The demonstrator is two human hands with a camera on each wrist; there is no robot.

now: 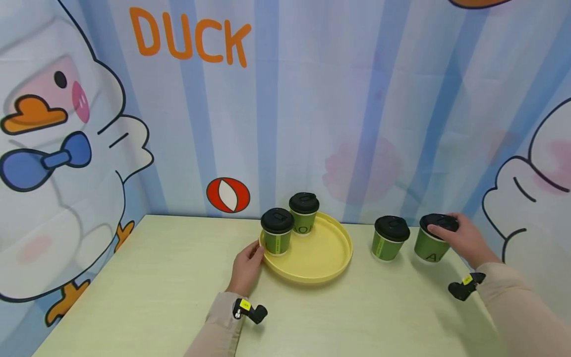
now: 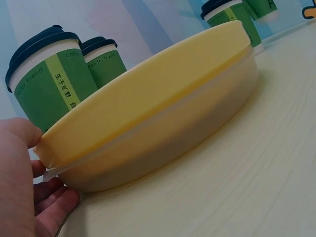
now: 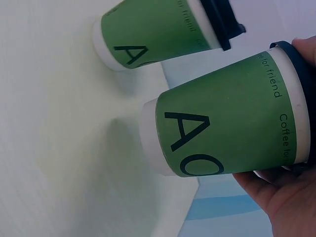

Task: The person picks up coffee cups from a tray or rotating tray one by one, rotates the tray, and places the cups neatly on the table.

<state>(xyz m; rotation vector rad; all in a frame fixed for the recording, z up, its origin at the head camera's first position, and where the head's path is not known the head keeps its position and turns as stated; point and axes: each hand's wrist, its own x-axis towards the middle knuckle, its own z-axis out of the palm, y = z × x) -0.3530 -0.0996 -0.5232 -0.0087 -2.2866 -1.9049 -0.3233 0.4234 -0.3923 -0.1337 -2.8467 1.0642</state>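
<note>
My left hand (image 1: 247, 269) grips the left rim of a round yellow tray (image 1: 312, 275), thumb at the edge and fingers around its outer side and underside. Two green paper coffee cups with black lids stand on the tray: a nearer cup (image 1: 277, 241) by the left rim and a farther cup (image 1: 304, 223) at the back. On the right, my right hand (image 1: 471, 241) holds another lidded coffee cup (image 3: 227, 118) around its lid from above; its base appears slightly off the table. Just left of it stands one more lidded coffee cup (image 1: 387, 248).
A pale wooden table (image 1: 147, 297) carries everything. Behind it hangs a blue striped cloth (image 1: 294, 124) with cartoon ducks, close to the table's back edge. Each wrist wears a small black camera, one on the left (image 1: 250, 311) and one on the right (image 1: 466, 286).
</note>
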